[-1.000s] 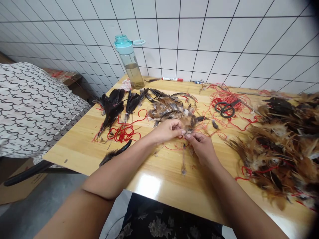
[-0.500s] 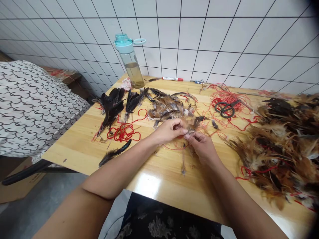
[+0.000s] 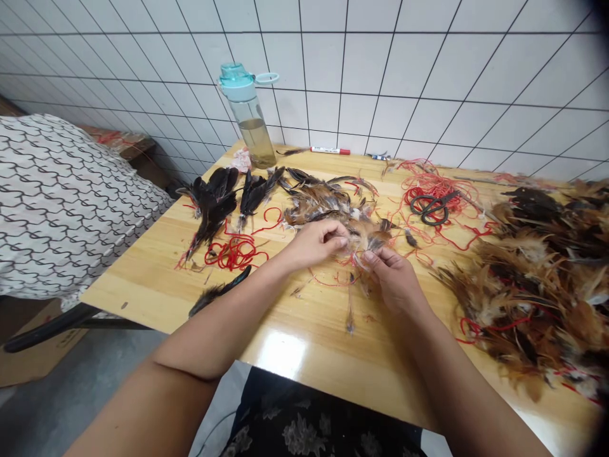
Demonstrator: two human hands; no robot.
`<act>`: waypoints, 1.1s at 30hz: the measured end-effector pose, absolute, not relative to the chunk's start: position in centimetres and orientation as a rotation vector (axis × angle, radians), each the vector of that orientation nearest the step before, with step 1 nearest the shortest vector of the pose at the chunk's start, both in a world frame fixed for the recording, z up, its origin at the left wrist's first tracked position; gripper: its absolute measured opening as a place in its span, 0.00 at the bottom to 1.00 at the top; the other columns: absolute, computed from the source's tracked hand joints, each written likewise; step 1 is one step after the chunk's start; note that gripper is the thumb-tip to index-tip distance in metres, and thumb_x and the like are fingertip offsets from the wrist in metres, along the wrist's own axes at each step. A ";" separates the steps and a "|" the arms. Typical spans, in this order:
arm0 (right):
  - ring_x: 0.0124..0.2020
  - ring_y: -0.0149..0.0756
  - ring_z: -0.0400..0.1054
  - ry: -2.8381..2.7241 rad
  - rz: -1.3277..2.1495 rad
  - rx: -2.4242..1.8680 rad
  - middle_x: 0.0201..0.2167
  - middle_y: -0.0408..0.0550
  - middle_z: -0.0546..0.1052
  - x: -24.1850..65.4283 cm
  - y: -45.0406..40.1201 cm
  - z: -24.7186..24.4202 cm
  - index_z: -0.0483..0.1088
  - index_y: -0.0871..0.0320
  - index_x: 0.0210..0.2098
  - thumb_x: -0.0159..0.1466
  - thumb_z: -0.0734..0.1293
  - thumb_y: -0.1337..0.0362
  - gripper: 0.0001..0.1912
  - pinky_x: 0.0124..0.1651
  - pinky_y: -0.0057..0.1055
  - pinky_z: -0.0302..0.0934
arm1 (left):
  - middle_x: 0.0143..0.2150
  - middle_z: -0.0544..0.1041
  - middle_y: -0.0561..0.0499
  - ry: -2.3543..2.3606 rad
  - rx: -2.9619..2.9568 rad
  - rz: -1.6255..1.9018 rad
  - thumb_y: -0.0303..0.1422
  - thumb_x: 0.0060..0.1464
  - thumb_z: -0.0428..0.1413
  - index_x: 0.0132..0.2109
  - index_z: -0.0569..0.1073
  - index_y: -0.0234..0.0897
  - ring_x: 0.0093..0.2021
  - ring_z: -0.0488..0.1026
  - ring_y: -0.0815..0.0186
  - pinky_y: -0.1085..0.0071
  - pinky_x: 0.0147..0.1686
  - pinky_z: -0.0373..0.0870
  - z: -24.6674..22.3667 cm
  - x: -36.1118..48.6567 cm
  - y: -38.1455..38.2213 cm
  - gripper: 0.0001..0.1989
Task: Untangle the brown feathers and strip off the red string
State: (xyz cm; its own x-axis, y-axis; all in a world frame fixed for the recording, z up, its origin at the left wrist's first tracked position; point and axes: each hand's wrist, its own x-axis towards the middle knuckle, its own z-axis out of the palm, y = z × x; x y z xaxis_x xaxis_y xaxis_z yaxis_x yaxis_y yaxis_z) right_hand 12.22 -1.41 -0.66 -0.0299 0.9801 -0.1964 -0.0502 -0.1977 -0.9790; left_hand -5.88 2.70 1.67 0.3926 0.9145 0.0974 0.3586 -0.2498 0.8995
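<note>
Over the middle of the table, my left hand (image 3: 320, 244) is closed in a pinch at the near edge of a loose pile of brown feathers (image 3: 320, 202); what lies between its fingertips is too small to make out. Just to its right, my right hand (image 3: 394, 274) pinches a small bunch of feathers (image 3: 368, 240), brown and grey with pale fluffy ends. A small gap separates the two hands. Below them, a thin red thread (image 3: 328, 284) and a few stray feather bits (image 3: 351, 317) lie on the wood.
Black feather bundles (image 3: 214, 200) and coiled red string (image 3: 236, 252) lie left. A water bottle (image 3: 254, 130) and a marker (image 3: 330, 151) stand and lie at the back. Scissors (image 3: 434, 208) rest on tangled red thread (image 3: 435, 181). A big brown feather heap (image 3: 547, 285) covers the right side.
My hands, which met at the fingertips, are now slightly apart. The left has shifted left, the right a little right, and the small bunch of feathers shows more between them.
</note>
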 end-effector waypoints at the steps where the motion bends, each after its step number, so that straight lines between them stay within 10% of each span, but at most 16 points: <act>1: 0.23 0.29 0.60 -1.084 1.371 -1.311 0.22 0.42 0.69 12.3 -1.3 -0.6 0.65 0.57 0.24 0.48 0.71 0.49 0.19 0.27 0.27 0.55 | 0.33 0.75 0.51 1.133 1.847 0.828 0.32 0.53 0.53 0.35 0.73 0.33 0.34 0.69 0.69 0.73 0.35 0.63 1.9 -6.2 2.8 0.07; 16: 0.21 0.29 0.53 -1.563 0.842 -1.521 0.15 0.40 0.61 12.7 -1.1 -1.3 0.66 0.57 0.17 0.53 0.66 0.56 0.14 0.25 0.28 0.47 | 0.35 0.71 0.48 0.987 2.498 0.667 0.27 0.58 0.49 0.36 0.75 0.34 0.38 0.68 0.66 0.73 0.39 0.62 2.5 -6.3 1.9 0.09; 33: 0.16 0.26 0.51 -1.481 1.211 -1.474 0.13 0.39 0.63 12.7 -1.3 -1.1 0.68 0.59 0.21 0.52 0.69 0.49 0.19 0.19 0.26 0.45 | 0.46 0.70 0.44 1.014 2.519 0.952 0.26 0.58 0.48 0.48 0.72 0.36 0.48 0.67 0.64 0.70 0.47 0.65 2.6 -5.9 1.4 0.13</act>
State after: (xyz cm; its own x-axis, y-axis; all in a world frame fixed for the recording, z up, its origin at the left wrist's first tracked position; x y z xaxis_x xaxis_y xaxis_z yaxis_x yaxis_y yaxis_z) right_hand 12.65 -1.33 -1.14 -0.0965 0.9871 -0.1274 0.3210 -0.0903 -0.9428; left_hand -5.87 1.41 2.62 0.5408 0.6926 0.4773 0.5200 -0.7213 0.4575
